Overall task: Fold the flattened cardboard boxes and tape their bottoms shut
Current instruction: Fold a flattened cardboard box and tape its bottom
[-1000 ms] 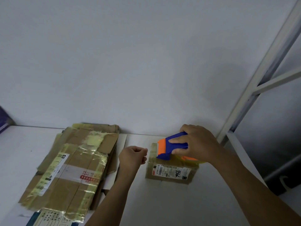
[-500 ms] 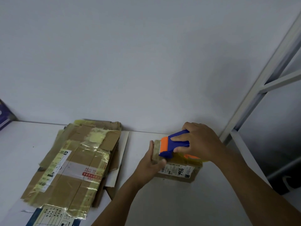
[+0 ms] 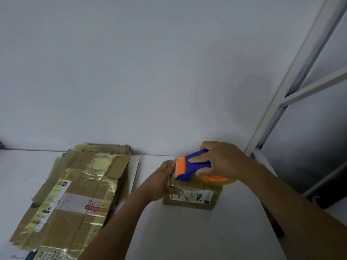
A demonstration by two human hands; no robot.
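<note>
Your left hand [image 3: 163, 182] has closed in to clamp the small brown cardboard box [image 3: 189, 197] on the white table [image 3: 178, 231] while your right hand [image 3: 221, 159] grips the blue-and-orange tape dispenser [image 3: 193, 167] atop it; light and crushable, so brace its edges.

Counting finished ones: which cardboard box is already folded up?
The small brown cardboard box under the blue-and-orange tape dispenser; the stacked boxes lie flat.
</note>
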